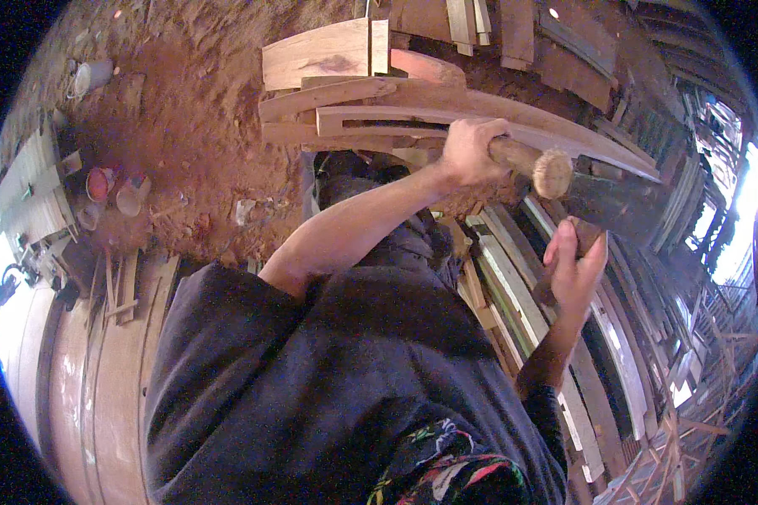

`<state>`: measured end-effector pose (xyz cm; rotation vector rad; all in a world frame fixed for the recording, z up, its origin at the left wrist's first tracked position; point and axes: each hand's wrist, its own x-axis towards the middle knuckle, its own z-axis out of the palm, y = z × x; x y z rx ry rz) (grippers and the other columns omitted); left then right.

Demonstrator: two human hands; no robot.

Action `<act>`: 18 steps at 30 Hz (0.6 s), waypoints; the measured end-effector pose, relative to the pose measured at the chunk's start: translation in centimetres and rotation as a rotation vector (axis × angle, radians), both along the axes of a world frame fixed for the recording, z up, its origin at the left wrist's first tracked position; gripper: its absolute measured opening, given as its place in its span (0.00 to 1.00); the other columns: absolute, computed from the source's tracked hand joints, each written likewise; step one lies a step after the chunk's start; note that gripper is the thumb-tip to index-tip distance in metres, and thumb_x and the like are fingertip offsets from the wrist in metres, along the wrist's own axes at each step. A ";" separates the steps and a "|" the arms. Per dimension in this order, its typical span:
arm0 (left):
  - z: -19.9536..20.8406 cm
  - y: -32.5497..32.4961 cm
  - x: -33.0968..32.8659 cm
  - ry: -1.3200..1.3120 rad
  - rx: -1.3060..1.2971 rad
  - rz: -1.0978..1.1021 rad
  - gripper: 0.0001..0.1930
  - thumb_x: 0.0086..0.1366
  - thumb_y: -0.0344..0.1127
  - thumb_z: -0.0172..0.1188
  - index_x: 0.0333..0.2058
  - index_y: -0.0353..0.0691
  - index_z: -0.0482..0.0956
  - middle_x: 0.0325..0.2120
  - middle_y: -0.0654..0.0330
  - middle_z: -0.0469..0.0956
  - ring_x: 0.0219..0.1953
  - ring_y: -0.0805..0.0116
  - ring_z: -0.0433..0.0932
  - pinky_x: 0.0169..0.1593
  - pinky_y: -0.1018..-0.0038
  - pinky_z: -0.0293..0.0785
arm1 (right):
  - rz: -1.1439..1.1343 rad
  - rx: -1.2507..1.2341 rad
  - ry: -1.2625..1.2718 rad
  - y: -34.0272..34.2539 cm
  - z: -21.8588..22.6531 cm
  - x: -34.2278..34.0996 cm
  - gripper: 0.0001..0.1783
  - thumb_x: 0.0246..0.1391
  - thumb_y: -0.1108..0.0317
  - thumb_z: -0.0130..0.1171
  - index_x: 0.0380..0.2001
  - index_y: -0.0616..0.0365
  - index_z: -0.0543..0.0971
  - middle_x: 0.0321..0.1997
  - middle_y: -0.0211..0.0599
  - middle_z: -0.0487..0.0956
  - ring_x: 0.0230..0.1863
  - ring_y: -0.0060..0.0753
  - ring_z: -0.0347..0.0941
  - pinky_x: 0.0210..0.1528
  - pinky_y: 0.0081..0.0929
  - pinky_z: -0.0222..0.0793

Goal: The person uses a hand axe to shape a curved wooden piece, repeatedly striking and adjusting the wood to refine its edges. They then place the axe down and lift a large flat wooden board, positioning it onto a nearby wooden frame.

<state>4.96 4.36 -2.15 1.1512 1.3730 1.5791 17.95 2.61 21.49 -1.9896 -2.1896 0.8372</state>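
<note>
Landmark: slotted board (pixel 396 114). Your hands, apart: left hand (pixel 473 151) clamped around a round-ended wooden piece (pixel 552 175), over the board; right hand (pixel 575 271) gripping a brown wooden piece (pixel 590 239), nearer you than the board. Dark shirt (pixel 337 353): multicoloured print (pixel 446 473), illegible.

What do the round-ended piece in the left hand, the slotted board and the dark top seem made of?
Round-ended piece: probably bare wood; its pale end looks rough.
Slotted board: wood, seemingly unfinished, with a pale, dull surface.
Dark top: matte cloth, judging by its soft folds; which fibre, I can't tell.
</note>
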 end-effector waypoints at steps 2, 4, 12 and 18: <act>-0.1 -0.3 -1.2 -0.117 -0.017 0.066 0.18 0.38 0.38 0.73 0.30 0.39 0.78 0.25 0.50 0.80 0.32 0.45 0.81 0.37 0.58 0.77 | -0.099 -0.104 -0.002 0.5 1.1 -1.2 0.13 0.65 0.59 0.59 0.38 0.58 0.74 0.18 0.27 0.73 0.18 0.20 0.68 0.23 0.22 0.62; 1.5 -0.4 -3.1 -0.268 -0.120 0.131 0.19 0.36 0.37 0.73 0.29 0.38 0.78 0.25 0.50 0.79 0.31 0.45 0.81 0.36 0.59 0.77 | -0.146 -0.083 0.059 -0.1 0.3 -0.4 0.12 0.65 0.61 0.58 0.39 0.59 0.73 0.19 0.27 0.73 0.18 0.19 0.68 0.21 0.22 0.62; 5.2 -0.3 -1.4 0.039 -0.038 -0.060 0.20 0.35 0.38 0.71 0.31 0.43 0.77 0.28 0.51 0.80 0.34 0.42 0.80 0.40 0.54 0.77 | -0.213 0.109 0.317 -0.9 2.3 1.5 0.15 0.67 0.60 0.55 0.47 0.60 0.71 0.23 0.34 0.73 0.18 0.23 0.67 0.20 0.23 0.66; 3.8 0.7 -2.1 0.072 -0.135 0.007 0.20 0.36 0.38 0.71 0.31 0.42 0.76 0.26 0.51 0.80 0.34 0.43 0.80 0.38 0.55 0.77 | -0.196 0.312 0.473 0.5 5.9 1.9 0.22 0.69 0.55 0.51 0.52 0.65 0.68 0.26 0.40 0.74 0.18 0.27 0.67 0.20 0.27 0.68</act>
